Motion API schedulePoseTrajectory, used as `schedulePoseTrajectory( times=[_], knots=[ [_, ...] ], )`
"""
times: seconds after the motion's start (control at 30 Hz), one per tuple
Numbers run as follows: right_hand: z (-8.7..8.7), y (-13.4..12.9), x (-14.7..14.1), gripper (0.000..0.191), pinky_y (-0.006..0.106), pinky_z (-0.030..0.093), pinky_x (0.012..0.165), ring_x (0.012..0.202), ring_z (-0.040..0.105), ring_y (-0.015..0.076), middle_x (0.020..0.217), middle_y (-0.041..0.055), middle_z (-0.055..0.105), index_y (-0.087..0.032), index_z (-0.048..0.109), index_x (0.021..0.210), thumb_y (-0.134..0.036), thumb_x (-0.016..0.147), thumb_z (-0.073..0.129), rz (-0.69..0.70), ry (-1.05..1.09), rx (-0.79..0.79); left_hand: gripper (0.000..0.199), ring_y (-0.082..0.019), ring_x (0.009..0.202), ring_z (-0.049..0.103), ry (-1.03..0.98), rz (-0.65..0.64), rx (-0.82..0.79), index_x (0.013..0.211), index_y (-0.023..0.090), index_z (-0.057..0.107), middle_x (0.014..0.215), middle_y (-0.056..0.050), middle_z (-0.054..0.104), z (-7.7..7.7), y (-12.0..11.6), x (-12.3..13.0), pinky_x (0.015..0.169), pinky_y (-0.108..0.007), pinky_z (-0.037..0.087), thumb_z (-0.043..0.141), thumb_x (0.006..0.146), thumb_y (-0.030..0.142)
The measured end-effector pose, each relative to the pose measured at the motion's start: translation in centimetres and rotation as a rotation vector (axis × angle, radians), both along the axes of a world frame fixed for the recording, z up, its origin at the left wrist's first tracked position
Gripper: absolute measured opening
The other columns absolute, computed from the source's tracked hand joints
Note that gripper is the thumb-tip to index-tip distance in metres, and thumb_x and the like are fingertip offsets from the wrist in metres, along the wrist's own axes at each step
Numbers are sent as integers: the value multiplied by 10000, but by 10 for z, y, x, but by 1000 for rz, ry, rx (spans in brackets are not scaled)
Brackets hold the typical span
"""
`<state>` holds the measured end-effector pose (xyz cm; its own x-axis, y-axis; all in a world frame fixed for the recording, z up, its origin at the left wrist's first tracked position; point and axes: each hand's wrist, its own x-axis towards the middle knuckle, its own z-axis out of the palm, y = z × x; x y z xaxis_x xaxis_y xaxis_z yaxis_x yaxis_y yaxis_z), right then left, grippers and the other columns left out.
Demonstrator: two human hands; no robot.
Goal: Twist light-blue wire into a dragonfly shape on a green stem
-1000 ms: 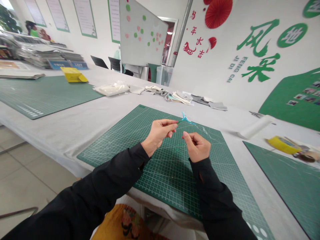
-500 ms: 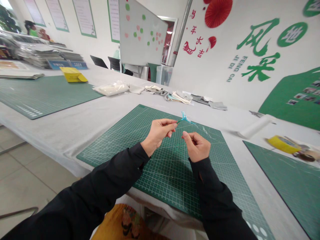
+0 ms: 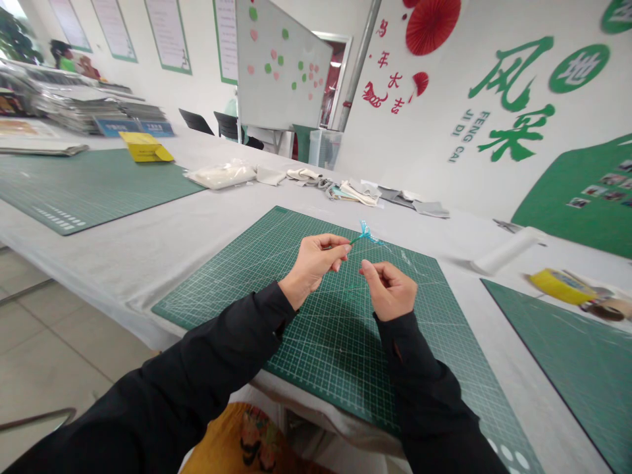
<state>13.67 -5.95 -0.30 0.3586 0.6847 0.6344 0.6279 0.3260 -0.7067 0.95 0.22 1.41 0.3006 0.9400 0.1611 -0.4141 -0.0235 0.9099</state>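
Left hand point(image 3: 312, 264) raised over the green cutting mat point(image 3: 316, 359) – fingers point(image 3: 337, 245) closed in a pinch on a thin green stem with a blue crinkled tuft point(image 3: 365, 233). Stem held between thumb and forefinger, tuft at its far end, pointing up and right, in the air above the mat's upper middle. Right hand point(image 3: 388, 291) just beside the left, not touching it; fingers point(image 3: 371, 270) curled, thumb and forefinger close together below the tuft – could not tell whether they gripped anything. Mat lay on a cloth-covered desk point(image 3: 118, 263). Beyond it: a plastic bag of white material point(image 3: 221, 176) and fabric scraps point(image 3: 355, 194). To the right: a white roll point(image 3: 506, 250) and a yellow tape roll point(image 3: 560, 286).
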Motion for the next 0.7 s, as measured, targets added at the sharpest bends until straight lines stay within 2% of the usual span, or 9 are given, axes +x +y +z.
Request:
schedulePoseTrajectory(
  times=[0.23, 0.37, 0.53, 0.7],
  knots=[
    [2, -3, 0, 295, 221, 298, 414, 410, 377, 76, 472, -27, 529, -151, 650, 612, -379, 792, 598, -24, -23, 15, 104, -12, 364, 416, 66, 58, 66, 729, 91, 637, 542, 23, 563, -2, 1, 1, 374, -158, 300, 674, 676, 172],
    [-1, -2, 0, 266, 229, 330, 442, 435, 414, 86, 503, -21, 533, -161, 645, 634, -354, 807, 587, -42, -119, 55, 81, -19, 361, 408, 117, 121, 107, 725, 90, 634, 535, 26, 548, -3, 1, 3, 367, -166, 302, 648, 687, 160],
    [-4, 2, 5, 190, 248, 359, 505, 468, 411, 98, 509, -23, 504, -170, 635, 679, -246, 835, 558, -25, -418, 203, 42, -27, 369, 403, 177, 186, 107, 705, 95, 629, 528, 27, 538, -4, 2, 3, 376, -177, 308, 618, 691, 133],
    [0, 3, 15, 122, 266, 384, 565, 531, 444, 123, 549, 2, 583, -177, 628, 727, -167, 831, 565, -37, -769, 347, 85, -40, 399, 407, 278, 225, 133, 735, 102, 669, 530, 20, 558, -6, 2, 3, 404, -186, 323, 623, 688, 156]
  ],
)
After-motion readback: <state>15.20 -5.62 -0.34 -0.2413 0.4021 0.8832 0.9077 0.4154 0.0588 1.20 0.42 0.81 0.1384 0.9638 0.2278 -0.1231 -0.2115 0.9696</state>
